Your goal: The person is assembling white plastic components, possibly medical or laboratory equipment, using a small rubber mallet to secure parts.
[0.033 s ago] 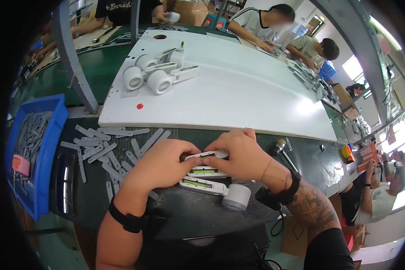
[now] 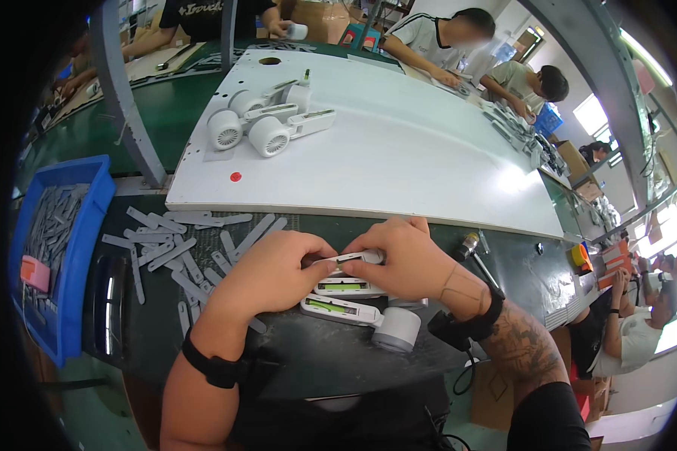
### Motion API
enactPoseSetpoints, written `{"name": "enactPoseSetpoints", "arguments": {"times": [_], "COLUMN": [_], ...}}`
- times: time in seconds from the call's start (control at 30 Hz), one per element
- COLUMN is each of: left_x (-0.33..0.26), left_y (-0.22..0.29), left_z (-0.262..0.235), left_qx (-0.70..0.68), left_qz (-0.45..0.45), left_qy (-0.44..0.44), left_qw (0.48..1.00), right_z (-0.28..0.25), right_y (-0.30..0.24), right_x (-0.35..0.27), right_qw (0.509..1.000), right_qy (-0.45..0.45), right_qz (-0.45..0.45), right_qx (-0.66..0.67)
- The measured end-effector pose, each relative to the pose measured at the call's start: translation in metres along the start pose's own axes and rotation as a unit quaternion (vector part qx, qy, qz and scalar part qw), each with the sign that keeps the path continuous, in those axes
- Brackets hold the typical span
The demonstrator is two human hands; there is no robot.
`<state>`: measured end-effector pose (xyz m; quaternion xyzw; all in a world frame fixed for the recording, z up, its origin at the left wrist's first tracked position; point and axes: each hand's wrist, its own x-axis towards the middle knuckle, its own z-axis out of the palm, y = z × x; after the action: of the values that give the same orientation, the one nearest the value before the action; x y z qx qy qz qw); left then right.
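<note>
On the dark table in front of me lies a row of white handheld fans with open handles, a green battery inside those I can see into. My left hand (image 2: 284, 269) and my right hand (image 2: 408, 259) are closed on the farthest fan handle (image 2: 362, 258), thumbs pressed near its middle; its head is hidden behind my right hand. Just nearer lies a second fan handle (image 2: 342, 287), partly covered by my right hand. Nearest to me is a third fan (image 2: 397, 331), its round head to the right.
Loose grey handle covers (image 2: 174, 252) are strewn left of my hands. Farther left stands a blue bin (image 2: 71, 301) of such covers, with a pink block (image 2: 34, 273). An electric screwdriver (image 2: 470, 246) lies right. Beyond, several fans (image 2: 271, 135) rest on a white board (image 2: 399, 158). Co-workers sit behind.
</note>
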<state>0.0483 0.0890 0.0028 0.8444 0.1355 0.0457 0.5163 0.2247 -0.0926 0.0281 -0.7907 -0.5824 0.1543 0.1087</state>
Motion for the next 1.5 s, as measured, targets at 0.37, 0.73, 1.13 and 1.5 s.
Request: {"name": "enactPoseSetpoints", "arguments": {"times": [0.37,0.73,1.13,1.5], "left_x": [0.005,0.008,0.004,-0.014], "left_y": [-0.010,-0.009,-0.012,-0.004], "left_z": [-0.003,-0.002,-0.001,0.041], "left_qx": [-0.038,0.008,-0.011,0.208], "left_qz": [-0.029,-0.005,-0.007,0.206], "left_qy": [-0.025,-0.017,-0.016,0.005], "left_qw": [0.999,1.000,1.000,0.956], "right_z": [-0.013,-0.010,-0.069,-0.033], "right_y": [0.012,0.008,-0.002,-0.041], "right_x": [0.021,0.023,0.132,0.225], "right_qw": [0.988,0.994,0.999,0.929], "right_qy": [-0.064,-0.058,0.008,0.076], "right_qz": [0.059,0.060,0.048,-0.177], "right_qx": [0.131,0.066,0.011,-0.316]}}
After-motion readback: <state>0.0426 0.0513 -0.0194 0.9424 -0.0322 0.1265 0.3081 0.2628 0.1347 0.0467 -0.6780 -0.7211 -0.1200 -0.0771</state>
